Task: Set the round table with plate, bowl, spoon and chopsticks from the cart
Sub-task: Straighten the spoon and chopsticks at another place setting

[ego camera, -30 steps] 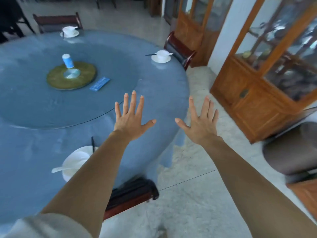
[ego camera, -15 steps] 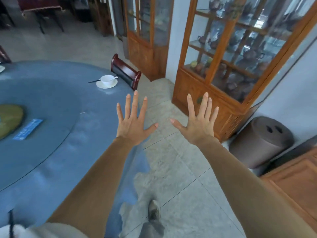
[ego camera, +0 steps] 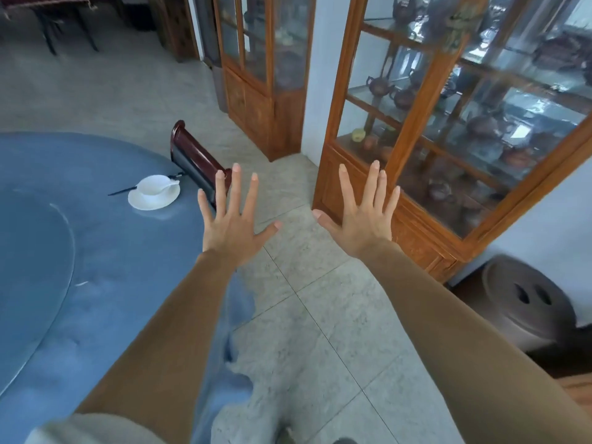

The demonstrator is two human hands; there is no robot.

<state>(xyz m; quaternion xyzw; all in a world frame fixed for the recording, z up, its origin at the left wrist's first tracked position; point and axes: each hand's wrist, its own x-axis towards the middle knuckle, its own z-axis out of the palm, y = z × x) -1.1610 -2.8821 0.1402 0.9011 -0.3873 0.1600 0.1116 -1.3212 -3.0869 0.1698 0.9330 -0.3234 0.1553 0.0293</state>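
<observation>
The left hand [ego camera: 232, 229] and right hand [ego camera: 360, 225] are bare, with short, rounded nails at the tips of the fingers [ego camera: 237, 193]. Behind them the left forearm [ego camera: 166, 331] and right forearm [ego camera: 464, 331] are uncovered too. Far back from the left fingers, a short sleeve [ego camera: 89, 429] of light greyish-white cloth ends in a loose, soft hem. Below and behind the fingers, a dark rounded shoe toe [ego camera: 344, 441] just shows, blurred

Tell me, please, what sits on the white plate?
A white bowl sits on the plate, a white spoon in it. Dark chopsticks pass behind the bowl, which hides their middle.
</observation>
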